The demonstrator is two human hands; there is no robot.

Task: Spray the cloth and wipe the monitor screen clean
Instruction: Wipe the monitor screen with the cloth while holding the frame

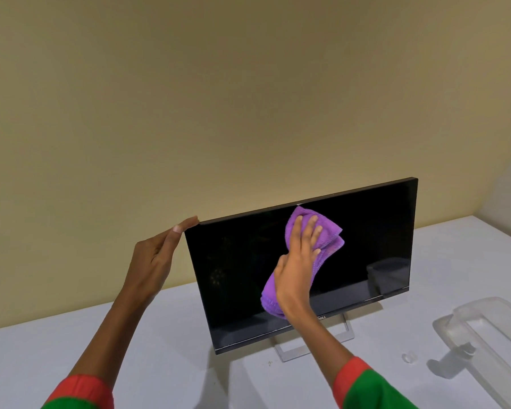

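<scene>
**Cloth on the glass, screen steadied from the left**

The purple cloth is pressed flat against the dark monitor screen by the right hand, fingers straight and spread, pointing up and to the far side. The cloth is bunched rather than folded, and its long axis is seen running from low left to high right across the middle of the panel, its top corner just touching the upper edge. The left hand is held open, fingers together and straight, with the fingertips laid against the top left corner of the monitor, evidently as a brace.

And here is what the coming stroke turns on: the cloth sits about mid-screen, so unwiped-looking glass lies to both sides, the wider stretch to the right, away from the bracing hand. That side is reached more easily by the right hand; the left strip lies close under the left hand.

The monitor stands on a white table, tilted back on its silver stand, screen off and black. Whether smears remain cannot be judged: only faint specks and reflections are made out on the glass. The part of the cloth beneath the palm is hidden. A clear plastic lid or tray lies near right, cut off by the frame edge. No spray bottle can be identified with confidence.
</scene>
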